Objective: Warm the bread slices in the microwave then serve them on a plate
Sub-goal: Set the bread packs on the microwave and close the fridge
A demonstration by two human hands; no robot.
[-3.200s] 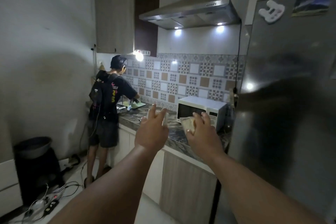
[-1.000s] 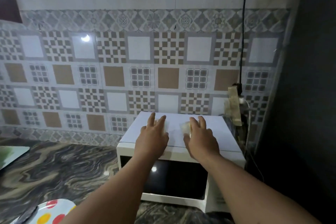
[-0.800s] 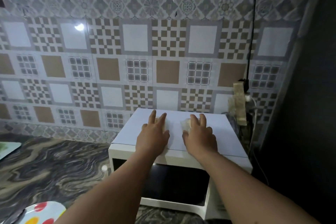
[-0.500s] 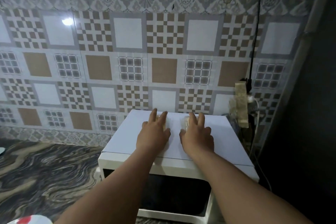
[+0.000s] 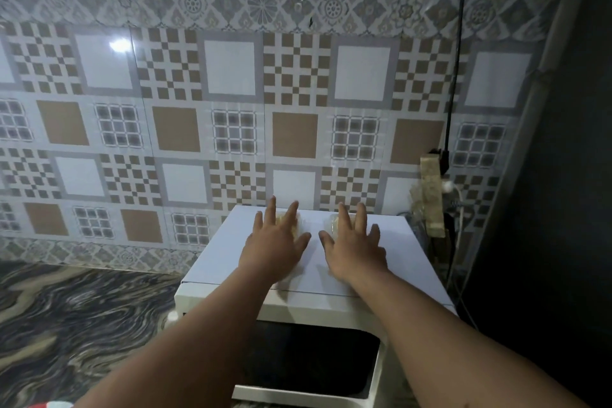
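at frame centre, the left hand (image 5: 276, 243) and right hand (image 5: 354, 247) lie flat, fingers spread, each over a bread slice (image 5: 299, 225) atop the white microwave (image 5: 410, 262).

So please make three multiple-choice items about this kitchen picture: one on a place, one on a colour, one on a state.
1. Where do the bread slices lie?
A. on top of the microwave
B. on the counter
C. inside the microwave

2. What colour is the microwave body?
A. black
B. white
C. red

3. In what state is the microwave door?
A. taken off
B. wide open
C. closed

Answers:
1. A: the left hand and the right hand rest flat over the pale slices on the microwave's top panel.
2. B: its top and front frame are white; only the door window is dark.
3. C: the dark window sits flush in the front frame, and nothing swings out.
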